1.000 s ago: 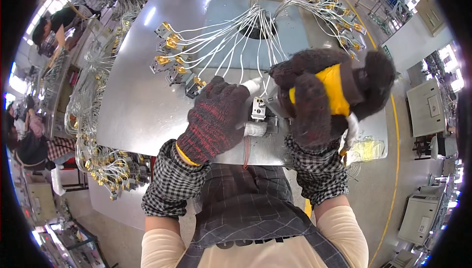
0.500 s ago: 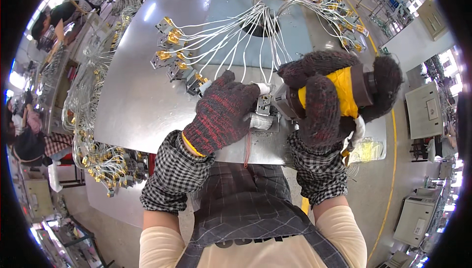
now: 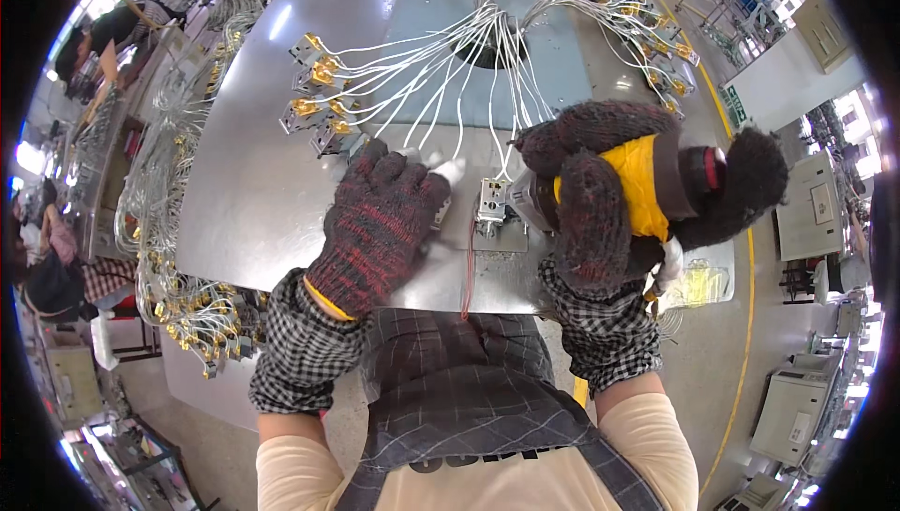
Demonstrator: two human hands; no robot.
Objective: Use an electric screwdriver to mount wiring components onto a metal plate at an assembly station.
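My right hand [image 3: 600,216], in a dark knitted glove, wraps round a thick dark hand tool [image 3: 647,173] bound with yellow tape. The tool's grey metal nose [image 3: 531,200] points left at a small silver connector block [image 3: 492,197] and seems to touch it. That block rests on a small plate [image 3: 502,237] near the table's front edge, with a white wire [image 3: 506,169] running up from it. To its left, my left hand [image 3: 380,225], also gloved, is closed palm down. Between its finger and thumb shows the edge of a small metal block [image 3: 442,213]; the thumb is blurred.
White wires fan out from a dark round opening [image 3: 487,47] in the steel table [image 3: 248,202]. Blocks with yellow parts [image 3: 323,70] end the left wires; more lie far right [image 3: 670,52]. A red wire [image 3: 469,272] hangs at the front edge. Wire bundles [image 3: 169,183] hang to the left.
My left hand has drawn away left from the block at the tool, uncovering that block. The right hand and tool have barely moved.
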